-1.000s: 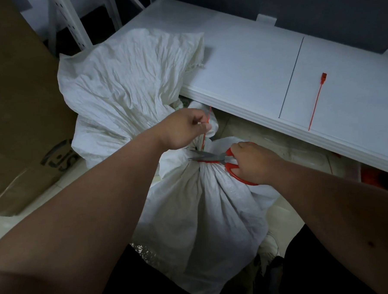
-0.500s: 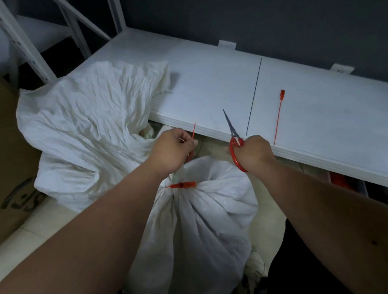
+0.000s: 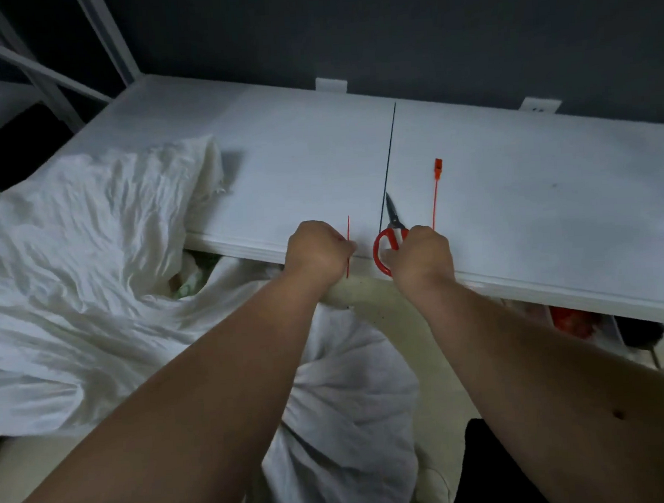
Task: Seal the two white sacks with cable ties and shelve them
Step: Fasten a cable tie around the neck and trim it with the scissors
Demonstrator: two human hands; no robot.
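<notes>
Holding both hands over the near edge of the shelf (image 3: 299, 168), the person has two things to put down. The left hand (image 3: 317, 252) pinches a thin red strip (image 3: 348, 246) between curled fingers, upright. It looks like a cut-off tie tail. The right hand (image 3: 419, 256) grips red-handled scissors (image 3: 389, 235), blades pressed together and pointing far.

One sack (image 3: 343, 423) stands on the floor below the arms, its neck gathered; whether a tie binds it is hidden by the left arm. A second sack (image 3: 77, 272) slumps to the left, mouth loose, its top resting on the shelf's left end. A spare tie (image 3: 435, 192) lies on the shelf, just right of the scissors.

Risks, as I judge them:
- The scissor tip points at the shelf near the spare tie; setting it down carelessly could knock the tie off the edge.
- The strip is slight and could drop unseen between the sacks.
- The open sack could spill if dragged before tying.

White boards, joined by a dark seam, make up the shelf. Behind it is a dark wall, with white racking (image 3: 44, 74) far left. The light is dim.
</notes>
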